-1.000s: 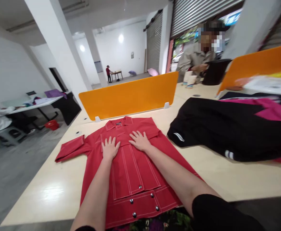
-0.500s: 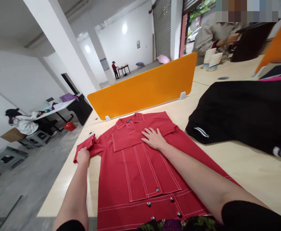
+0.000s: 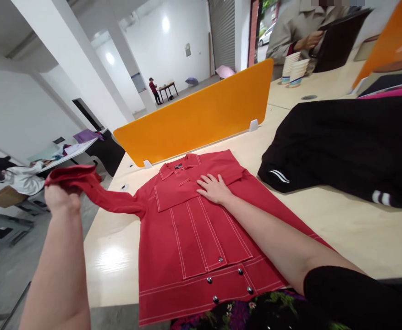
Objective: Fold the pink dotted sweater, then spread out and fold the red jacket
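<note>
A red jacket (image 3: 173, 238) with white stitching and metal snap buttons lies front up on the pale wooden table (image 3: 109, 275), its collar toward the orange divider. One sleeve is folded across the chest, and my right hand (image 3: 215, 189) rests flat on it with fingers spread. Off the table's left side, my left hand (image 3: 62, 199) grips the cuff end of the other sleeve (image 3: 109, 199), which is raised and stretched outward. Its fingers are partly hidden by the cloth.
An orange divider (image 3: 201, 114) stands behind the jacket. Folded black clothing (image 3: 338, 151) with white stripes lies on the right. Paper cups (image 3: 295, 73) stand farther back, near a person in a beige jacket (image 3: 286, 34). Another person (image 3: 25, 176) sits at a desk on the left.
My left hand has lifted the sleeve end and pulled it outward to the left, straightening the sleeve. My right hand stays on the folded sleeve. The view has shifted slightly.
</note>
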Available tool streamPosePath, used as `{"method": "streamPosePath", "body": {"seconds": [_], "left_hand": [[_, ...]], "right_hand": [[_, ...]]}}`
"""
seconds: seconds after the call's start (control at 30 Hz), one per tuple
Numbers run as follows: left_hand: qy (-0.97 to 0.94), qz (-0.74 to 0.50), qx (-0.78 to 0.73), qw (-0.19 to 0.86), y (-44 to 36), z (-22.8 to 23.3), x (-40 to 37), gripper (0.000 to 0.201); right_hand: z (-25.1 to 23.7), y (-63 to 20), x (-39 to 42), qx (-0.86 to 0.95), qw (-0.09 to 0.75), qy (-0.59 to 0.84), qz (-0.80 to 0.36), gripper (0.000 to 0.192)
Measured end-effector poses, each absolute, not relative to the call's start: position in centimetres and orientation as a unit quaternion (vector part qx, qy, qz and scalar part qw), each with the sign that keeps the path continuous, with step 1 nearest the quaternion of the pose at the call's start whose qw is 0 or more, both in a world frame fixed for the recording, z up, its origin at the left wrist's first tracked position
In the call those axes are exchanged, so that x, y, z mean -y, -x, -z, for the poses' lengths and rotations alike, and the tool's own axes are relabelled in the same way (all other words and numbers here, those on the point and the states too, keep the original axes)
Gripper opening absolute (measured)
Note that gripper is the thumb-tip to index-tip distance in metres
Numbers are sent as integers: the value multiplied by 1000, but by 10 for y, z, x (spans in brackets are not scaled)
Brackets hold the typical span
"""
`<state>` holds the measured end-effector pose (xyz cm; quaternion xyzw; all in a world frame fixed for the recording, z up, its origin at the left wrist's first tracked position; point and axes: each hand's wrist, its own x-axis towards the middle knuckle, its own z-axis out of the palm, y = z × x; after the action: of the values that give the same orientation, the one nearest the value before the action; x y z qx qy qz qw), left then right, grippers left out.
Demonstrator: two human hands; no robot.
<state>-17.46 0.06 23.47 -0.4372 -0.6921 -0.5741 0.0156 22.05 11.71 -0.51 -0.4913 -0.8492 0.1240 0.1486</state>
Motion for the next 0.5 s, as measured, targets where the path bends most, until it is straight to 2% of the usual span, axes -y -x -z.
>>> {"method": "streamPosePath", "body": {"seconds": [0.07,0.17,0.2,0.3,0.37,0.43,0.5], "left_hand": [[505,591,629,-6,123,-239,-16,63],[678,408,600,-114,52,-218,-37,56],[714,352,594,-118,36,-205,-43,55],[718,282,636,-1,18,-155,-60,47],[681,224,693,73,25,-117,-67,43],[640,127,754,76,39,-80,-67,47],[592,59,803,31,53,-49,-63,52]], "right_hand": [[5,-223,-119,849,159,487,-131,57],[5,-229,-127,824,224,488,-178,59],[5,-231,-130,799,263,496,-215,59],[6,-236,-140,693,369,525,-328,55],[6,-236,-144,649,399,538,-361,51],[7,-236,-147,638,410,546,-356,49],[7,-237,-149,613,455,531,-367,50]]}}
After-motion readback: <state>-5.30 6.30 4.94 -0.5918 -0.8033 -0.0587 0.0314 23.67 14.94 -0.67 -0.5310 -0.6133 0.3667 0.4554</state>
